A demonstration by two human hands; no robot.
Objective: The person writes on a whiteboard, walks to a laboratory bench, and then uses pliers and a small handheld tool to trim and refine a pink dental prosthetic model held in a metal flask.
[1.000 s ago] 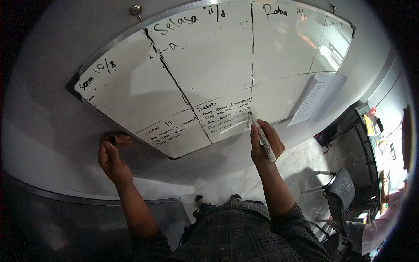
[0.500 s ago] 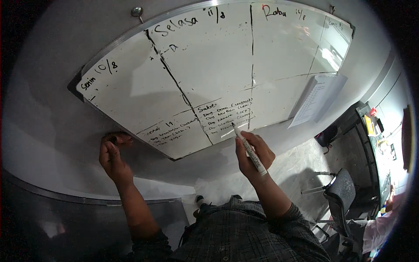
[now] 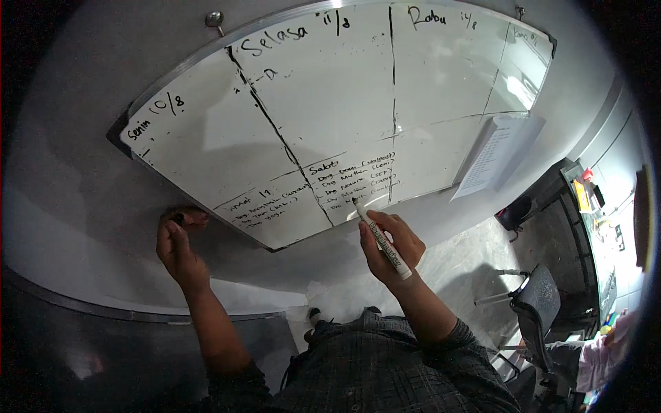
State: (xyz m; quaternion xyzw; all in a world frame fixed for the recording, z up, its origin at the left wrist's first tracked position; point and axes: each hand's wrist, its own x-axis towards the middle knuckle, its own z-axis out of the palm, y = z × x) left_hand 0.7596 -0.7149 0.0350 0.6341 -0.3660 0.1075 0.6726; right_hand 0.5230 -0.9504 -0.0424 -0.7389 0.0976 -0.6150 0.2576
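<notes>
A large whiteboard (image 3: 330,103) on the wall is ruled into sections by black lines, with black handwriting in several of them. My right hand (image 3: 407,241) grips a white marker (image 3: 385,245), its black tip against or very near the lowest line of a handwritten list at the board's bottom edge. Off the lower left edge of the board, my left hand (image 3: 180,255) is closed, fingers curled around a small black marker cap (image 3: 179,218).
White printed sheets (image 3: 492,155) hang at the board's lower right edge. Farther right stand a grey office chair (image 3: 537,303) and a desk with papers. Another person's pink sleeve (image 3: 599,361) shows at the far right. A dark panel (image 3: 151,358) lies below my left arm.
My right hand and the marker have shifted slightly left and down along the bottom list line. The left hand stays put. At the far right, the other person has moved.
</notes>
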